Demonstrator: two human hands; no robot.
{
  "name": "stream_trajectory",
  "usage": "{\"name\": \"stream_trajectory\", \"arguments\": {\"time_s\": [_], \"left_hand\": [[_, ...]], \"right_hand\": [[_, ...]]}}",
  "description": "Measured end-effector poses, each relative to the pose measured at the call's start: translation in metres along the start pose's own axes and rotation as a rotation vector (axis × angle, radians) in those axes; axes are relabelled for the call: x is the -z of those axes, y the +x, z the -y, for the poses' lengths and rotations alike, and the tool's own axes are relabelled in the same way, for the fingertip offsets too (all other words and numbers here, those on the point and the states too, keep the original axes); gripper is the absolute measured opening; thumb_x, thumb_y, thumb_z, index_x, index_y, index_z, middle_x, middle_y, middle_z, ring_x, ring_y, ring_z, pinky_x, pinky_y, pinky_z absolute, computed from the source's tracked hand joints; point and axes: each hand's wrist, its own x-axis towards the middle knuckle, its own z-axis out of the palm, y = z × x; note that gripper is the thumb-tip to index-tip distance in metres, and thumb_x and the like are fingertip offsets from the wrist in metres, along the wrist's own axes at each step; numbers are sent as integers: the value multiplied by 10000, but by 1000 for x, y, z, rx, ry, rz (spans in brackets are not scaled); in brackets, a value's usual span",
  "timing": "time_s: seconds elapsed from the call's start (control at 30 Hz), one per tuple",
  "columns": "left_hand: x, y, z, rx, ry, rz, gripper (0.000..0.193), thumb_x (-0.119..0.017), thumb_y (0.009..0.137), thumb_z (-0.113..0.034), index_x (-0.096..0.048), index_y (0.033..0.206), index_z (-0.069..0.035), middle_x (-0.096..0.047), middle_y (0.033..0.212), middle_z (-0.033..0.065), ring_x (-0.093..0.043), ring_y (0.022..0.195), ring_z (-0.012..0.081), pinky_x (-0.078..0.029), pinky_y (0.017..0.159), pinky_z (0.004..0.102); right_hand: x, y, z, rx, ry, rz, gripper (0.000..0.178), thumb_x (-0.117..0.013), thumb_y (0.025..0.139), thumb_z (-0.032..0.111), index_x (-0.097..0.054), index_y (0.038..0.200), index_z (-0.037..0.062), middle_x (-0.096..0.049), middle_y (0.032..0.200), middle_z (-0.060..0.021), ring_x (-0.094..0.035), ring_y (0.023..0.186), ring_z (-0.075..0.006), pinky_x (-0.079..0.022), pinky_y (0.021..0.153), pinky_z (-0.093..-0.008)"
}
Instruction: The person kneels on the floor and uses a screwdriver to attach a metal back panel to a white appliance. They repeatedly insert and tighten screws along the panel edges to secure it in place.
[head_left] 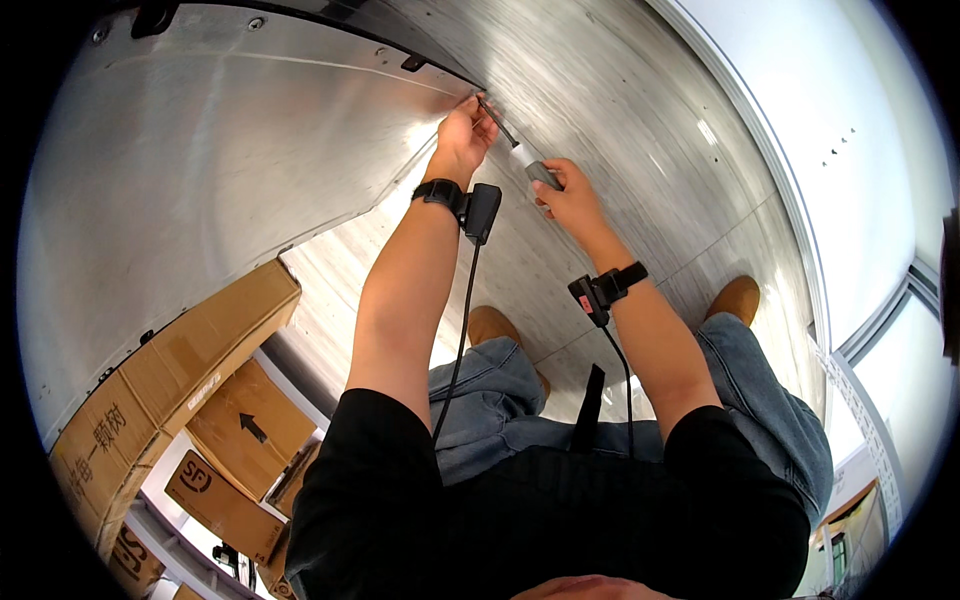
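My right hand (577, 200) grips the grey and white handle of a screwdriver (525, 158). Its dark shaft slants up and left to the far right corner of a large silver metal panel (220, 150). At that corner my left hand (462, 140) is closed, with its fingertips bunched around the shaft's tip. Whatever lies between those fingertips is too small and covered to make out. Screw heads (256, 24) and small black fittings (413, 63) show along the panel's far edge.
Brown cardboard boxes (250, 425) stand at the lower left, beside the panel. Grey wood-look floor (640, 130) runs under my feet. A white door-like panel (850, 150) curves along the right. Cables (465, 330) hang from black devices strapped on both my wrists.
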Motion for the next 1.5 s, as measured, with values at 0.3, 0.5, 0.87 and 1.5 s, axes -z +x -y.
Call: {"name": "stream_trajectory", "arguments": {"time_s": [0.3, 0.5, 0.87, 1.5], "left_hand": [[-9, -5, -5, -36, 33, -31, 175, -455, 972, -201, -594, 963, -96, -564, 824, 11, -546, 729, 137, -461, 621, 262], [-12, -4, -8, -35, 57, -68, 164, -471, 965, -190, -605, 960, -95, -553, 803, 10, -534, 705, 135, -459, 616, 269], [-14, -2, -8, -29, 49, -103, 174, -484, 954, -184, -625, 926, -87, -541, 789, 1, -505, 708, 126, -453, 614, 270], [-12, -1, -9, -47, 57, -111, 197, -432, 954, -156, -610, 944, -72, -601, 844, 27, -522, 704, 135, -458, 625, 276]], "right_hand": [[-4, 5, -6, -14, 43, 5, 382, -633, 844, 144, -492, 1176, 17, -624, 948, -109, -591, 709, -146, -455, 544, -286], [-3, 3, 2, -57, 52, -1, 385, -626, 849, 146, -490, 1187, 23, -618, 968, -109, -595, 713, -149, -458, 554, -286], [-3, 4, 4, -67, 39, -10, 372, -617, 859, 151, -496, 1185, 18, -620, 959, -112, -615, 704, -151, -466, 548, -289], [-4, 14, -10, 38, -35, -223, 470, -702, 770, 152, -477, 1125, -59, -534, 1018, -162, -586, 755, -224, -480, 656, -313]]}}
